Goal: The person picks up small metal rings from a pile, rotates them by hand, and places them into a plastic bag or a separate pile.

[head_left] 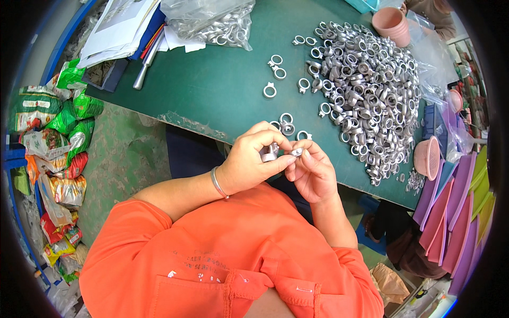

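Observation:
My left hand (pixel 248 158), with a metal bangle on its wrist, is closed around a grey metal ring fitting (pixel 270 155) at the table's near edge. My right hand (pixel 316 174) meets it fingertip to fingertip. Between the fingertips of both hands sits a small silvery metal piece (pixel 296 152); whether it joins the ring fitting is hidden by the fingers. Just beyond my hands lie a few loose ring fittings (pixel 286 129) on the green table (pixel 222 90). A large heap of the same ring fittings (pixel 366 87) covers the table's right side.
Pink plastic cups (pixel 391 26) stand behind the heap, and a pink basket (pixel 426 158) lies tipped at right beside small metal bits (pixel 414 181). A clear bag (pixel 212 26) of fittings and papers (pixel 119 26) lie at the far left. Purple and pink bins (pixel 450 212) stand right.

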`<state>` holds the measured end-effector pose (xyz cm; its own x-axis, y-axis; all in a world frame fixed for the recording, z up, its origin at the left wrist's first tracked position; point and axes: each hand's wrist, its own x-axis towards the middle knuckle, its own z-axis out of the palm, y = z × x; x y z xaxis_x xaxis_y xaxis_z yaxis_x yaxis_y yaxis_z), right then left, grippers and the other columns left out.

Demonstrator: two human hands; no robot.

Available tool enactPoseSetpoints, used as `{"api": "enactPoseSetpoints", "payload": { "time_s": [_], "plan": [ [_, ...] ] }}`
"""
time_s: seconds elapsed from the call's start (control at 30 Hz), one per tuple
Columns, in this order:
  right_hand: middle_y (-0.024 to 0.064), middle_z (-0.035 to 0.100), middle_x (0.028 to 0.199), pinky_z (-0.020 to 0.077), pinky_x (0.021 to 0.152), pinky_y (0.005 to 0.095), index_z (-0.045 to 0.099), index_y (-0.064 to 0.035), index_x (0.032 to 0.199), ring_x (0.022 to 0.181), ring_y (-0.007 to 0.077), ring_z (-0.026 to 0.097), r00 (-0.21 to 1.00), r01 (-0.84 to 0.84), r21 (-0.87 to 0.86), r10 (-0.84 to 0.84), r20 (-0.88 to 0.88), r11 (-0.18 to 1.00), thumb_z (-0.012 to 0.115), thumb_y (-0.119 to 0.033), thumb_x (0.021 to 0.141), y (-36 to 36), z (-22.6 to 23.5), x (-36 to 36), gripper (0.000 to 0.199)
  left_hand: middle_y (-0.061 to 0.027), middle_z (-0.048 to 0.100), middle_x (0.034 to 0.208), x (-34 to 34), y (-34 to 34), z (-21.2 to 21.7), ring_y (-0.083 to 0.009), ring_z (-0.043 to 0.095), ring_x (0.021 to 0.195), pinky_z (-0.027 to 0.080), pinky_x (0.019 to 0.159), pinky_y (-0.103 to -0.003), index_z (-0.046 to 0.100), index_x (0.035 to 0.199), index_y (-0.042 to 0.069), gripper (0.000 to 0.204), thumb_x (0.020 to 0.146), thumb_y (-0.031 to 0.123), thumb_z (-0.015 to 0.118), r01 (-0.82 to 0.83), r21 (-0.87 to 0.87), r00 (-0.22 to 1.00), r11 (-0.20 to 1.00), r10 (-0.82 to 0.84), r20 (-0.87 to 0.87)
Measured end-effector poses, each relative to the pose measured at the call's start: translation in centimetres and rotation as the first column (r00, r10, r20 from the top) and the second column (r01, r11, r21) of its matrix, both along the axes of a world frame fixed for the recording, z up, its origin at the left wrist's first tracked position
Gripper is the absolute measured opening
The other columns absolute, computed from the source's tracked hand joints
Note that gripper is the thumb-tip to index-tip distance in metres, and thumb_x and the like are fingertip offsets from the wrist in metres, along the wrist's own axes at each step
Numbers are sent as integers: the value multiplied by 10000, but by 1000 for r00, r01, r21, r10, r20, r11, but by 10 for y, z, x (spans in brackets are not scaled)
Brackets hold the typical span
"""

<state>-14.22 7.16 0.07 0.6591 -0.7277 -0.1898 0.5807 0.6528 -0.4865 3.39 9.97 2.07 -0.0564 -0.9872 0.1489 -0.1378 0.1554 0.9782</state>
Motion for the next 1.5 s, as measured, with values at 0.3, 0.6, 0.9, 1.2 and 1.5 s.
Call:
{"api": "enactPoseSetpoints", "payload": {
  "time_s": [0.3, 0.6, 0.9, 1.2, 1.5],
  "plan": [
    [112, 590, 980, 567, 707, 319, 546, 19, 1024, 817, 187, 631, 989, 60, -117, -74, -125, 991, 501, -70, 910, 2, 7, 1, 151, -58, 562, 879, 0, 1, 0, -130, 535, 809, 438, 722, -247, 637, 861, 37, 154, 736, 83, 714, 14, 30, 1000, 999, -14, -6],
    [114, 608, 919, 571, 692, 327, 546, 25, 1021, 777, 192, 639, 970, 94, -168, -128, -208, 981, 515, -70, 906, 3, 8, 1, 152, -54, 567, 873, -1, -1, -4, -129, 539, 797, 440, 716, -248, 638, 853, 36, 145, 738, 84, 711, 18, 59, 999, 998, -15, -44],
    [97, 584, 971, 527, 696, 273, 525, 24, 1073, 807, 150, 606, 813, 140, -474, -374, -447, 869, 523, -45, 896, 10, 12, 10, 190, -4, 553, 785, 14, -22, 2, -99, 535, 750, 433, 657, -232, 623, 860, 45, 121, 775, 95, 693, 32, 121, 996, 992, -21, -90],
    [80, 590, 906, 485, 613, 239, 573, 8, 952, 719, 122, 581, 779, 134, -484, -394, -488, 865, 493, -92, 922, 11, 6, 4, 132, -17, 511, 720, 102, -160, 81, -107, 502, 595, 323, 406, -191, 552, 909, 85, 202, 882, 284, 579, -234, 378, 398, 896, 443, -803],
    [48, 594, 845, 463, 583, 202, 575, -3, 932, 688, 85, 560, 723, 170, -505, -455, -520, 846, 509, -106, 920, 6, 3, -8, 123, -216, 457, 1249, 63, -112, 22, -365, 417, 1180, 368, 961, -490, 488, 1202, 26, 418, 926, 332, 418, 309, 88, -137, 947, 136, -981]
  ]
}}
